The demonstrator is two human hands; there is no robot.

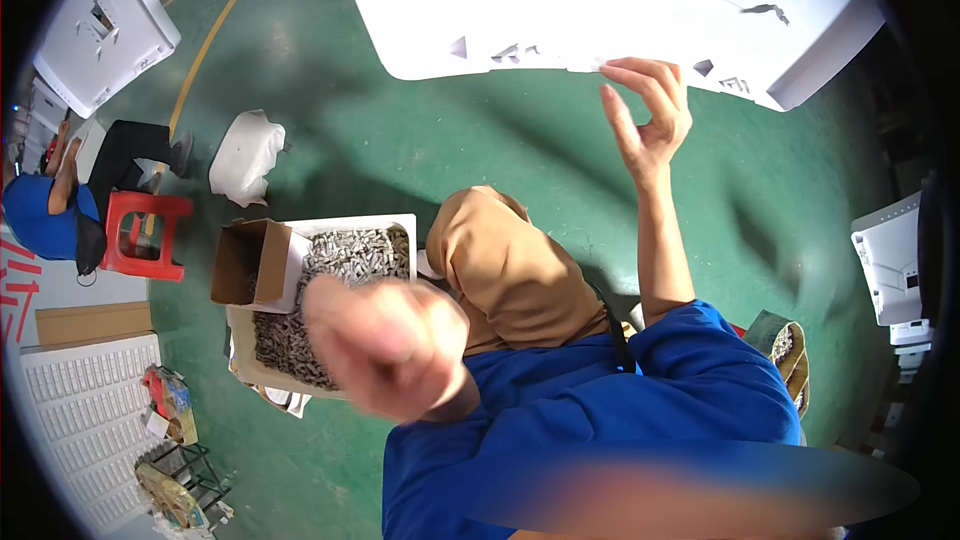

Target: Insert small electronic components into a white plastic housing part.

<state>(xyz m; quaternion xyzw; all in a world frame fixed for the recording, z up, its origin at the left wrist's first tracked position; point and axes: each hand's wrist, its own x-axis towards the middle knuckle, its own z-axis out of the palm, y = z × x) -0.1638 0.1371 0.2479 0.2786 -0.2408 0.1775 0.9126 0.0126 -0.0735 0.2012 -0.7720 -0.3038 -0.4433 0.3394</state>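
My right hand (652,120) is raised at the near edge of a large white moulded panel (560,0). Its thumb and fingers are apart, with the fingertips at or just touching the panel's edge, and I see nothing gripped between them. Along that edge run small notches and clips. My left hand (388,348) is smeared by motion, close to the camera and above a white bin (412,240) of small grey metallic pieces (355,253). Whether those fingers hold anything cannot be made out.
An open cardboard box (238,258) rests on the bin's left side. Further left are a red stool (150,240), a seated person in blue (45,215) and a white wrapped bundle (245,155). More white panels (105,30) stand at the upper left. A container (785,350) lies at my right.
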